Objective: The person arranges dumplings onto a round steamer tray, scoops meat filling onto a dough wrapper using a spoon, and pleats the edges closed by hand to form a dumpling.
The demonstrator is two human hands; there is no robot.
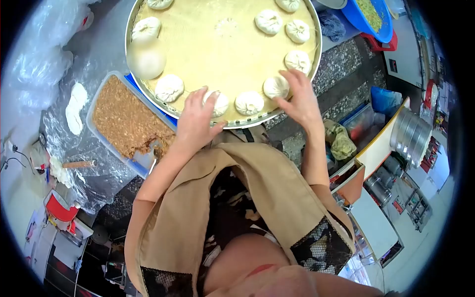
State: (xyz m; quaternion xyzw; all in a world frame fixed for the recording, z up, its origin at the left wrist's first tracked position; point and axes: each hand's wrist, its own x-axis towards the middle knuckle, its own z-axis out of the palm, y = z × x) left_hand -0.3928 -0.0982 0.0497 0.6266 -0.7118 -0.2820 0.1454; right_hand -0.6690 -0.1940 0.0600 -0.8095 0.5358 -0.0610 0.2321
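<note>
A large round tray [213,54] with a pale ribbed liner carries several pleated, unbaked-looking buns around its edge. My left hand [195,119] is at the tray's near rim, fingers apart over the left side of a bun [218,104], thumb by the rim. At the right, my right hand [303,101] has its thumb and fingers spread at the right side of another bun [274,87]; whether they press on it I cannot tell. Between the hands sits a third bun [249,103]. Left of the tray is a plastic tub of brown filling [126,116], with a spoon [156,153] in it.
A strip of dough [75,109] and a rolling pin [79,164] lie on the plastic-covered surface at left. A blue basin [354,20] with chopped greenish filling stands at upper right. Stacked metal steamers [410,136] are farther right.
</note>
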